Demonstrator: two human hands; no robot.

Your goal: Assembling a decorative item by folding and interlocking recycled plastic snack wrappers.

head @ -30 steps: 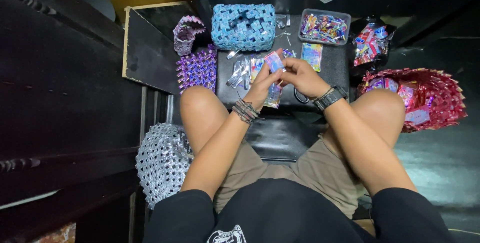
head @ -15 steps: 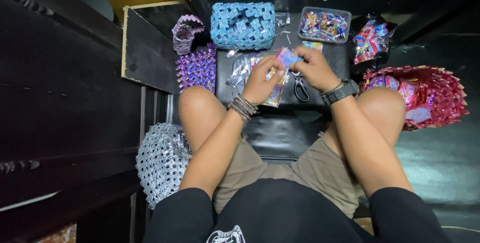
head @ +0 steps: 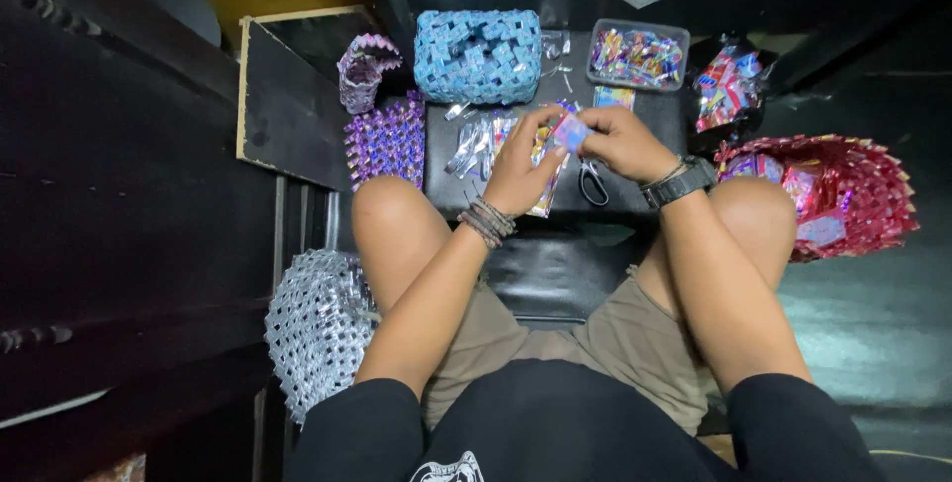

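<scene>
Hands: left hand [head: 518, 173] and right hand [head: 617, 141] are both pinching a small folded wrapper [head: 571, 132], grip clenched on it.
Table: scissors [head: 593, 182] are lying beneath the right hand.
Behind: blue woven basket [head: 478, 56] is standing.

black stool [head: 654, 115], blue woven basket [head: 478, 56], scissors [head: 593, 182]

A small folded wrapper [head: 572, 132], pale blue and pink, is pinched between the fingers [head: 543, 125] of both hands. Just below and left of them lie silvery flattened wrappers [head: 478, 142] on the dark worktop [head: 635, 192]. Beyond the fingers stands a clear rectangular tub [head: 638, 56] of many-coloured wrappers; right of it a dark bag [head: 731, 90] holds red, blue and white ones
</scene>
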